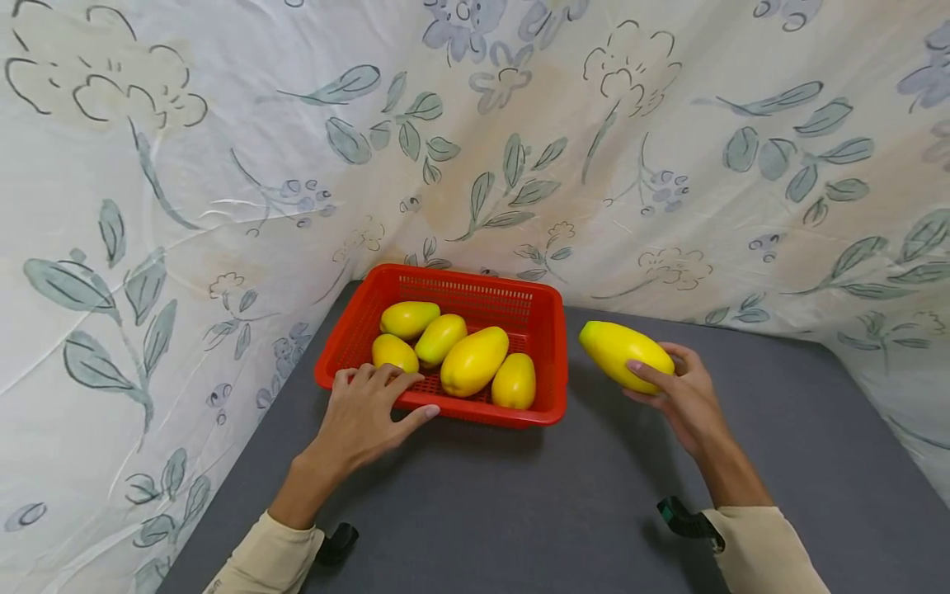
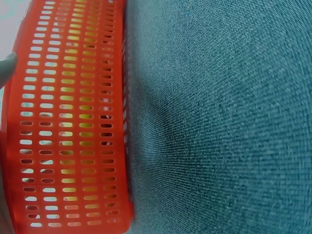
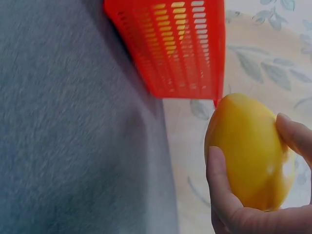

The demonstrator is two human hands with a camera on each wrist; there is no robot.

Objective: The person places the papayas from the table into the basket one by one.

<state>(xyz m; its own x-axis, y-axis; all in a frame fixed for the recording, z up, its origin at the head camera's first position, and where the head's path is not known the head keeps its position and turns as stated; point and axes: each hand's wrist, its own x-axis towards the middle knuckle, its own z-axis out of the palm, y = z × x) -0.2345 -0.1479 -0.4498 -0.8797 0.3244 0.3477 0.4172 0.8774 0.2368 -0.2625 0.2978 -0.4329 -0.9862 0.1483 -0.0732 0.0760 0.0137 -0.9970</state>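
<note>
My right hand (image 1: 686, 396) gripped a smooth yellow mango-shaped fruit (image 1: 623, 354), fingers curled around it, held just above the grey felt-like tabletop (image 1: 564, 495) right of the red perforated plastic basket (image 1: 545, 330). My left hand (image 1: 364, 417) rested on the basket's near-left rim, fingers fairly straight and spread over the edge, thumb along the near wall. Five more yellow fruits (image 1: 473, 360) lay inside, bunched together.
</note>
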